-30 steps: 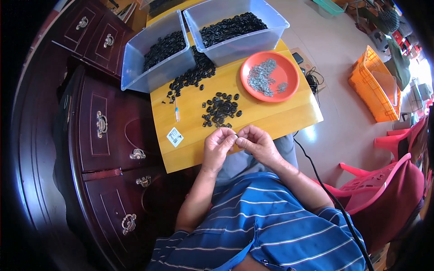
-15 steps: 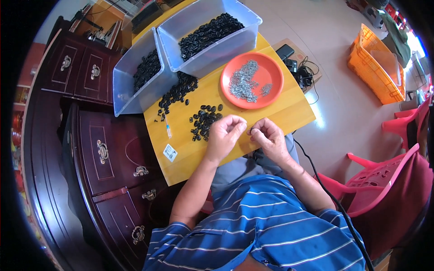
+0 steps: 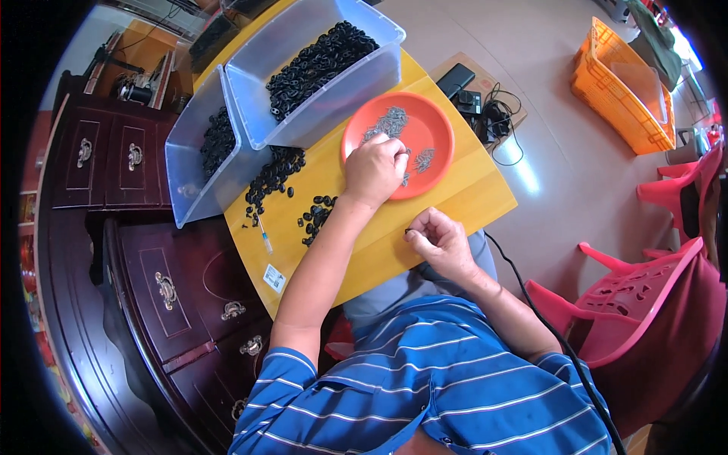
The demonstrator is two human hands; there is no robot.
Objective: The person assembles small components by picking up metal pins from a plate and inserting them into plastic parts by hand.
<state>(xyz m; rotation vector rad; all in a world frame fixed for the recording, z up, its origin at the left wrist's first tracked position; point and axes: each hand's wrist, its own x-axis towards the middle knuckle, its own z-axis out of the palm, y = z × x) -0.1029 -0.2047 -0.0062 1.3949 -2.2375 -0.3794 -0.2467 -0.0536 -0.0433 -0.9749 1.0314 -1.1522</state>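
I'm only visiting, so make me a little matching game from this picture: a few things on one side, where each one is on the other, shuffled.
Things:
1. left hand
2. right hand
3. loose black parts
4. orange crate

Places:
A. on the floor, away from the board
B. at the near edge of the yellow board, fingers pinched together
C. reaching into the orange dish of small grey metal pieces
D. in a small heap on the yellow board, below the clear bins

Pairs: 1-C, 2-B, 3-D, 4-A
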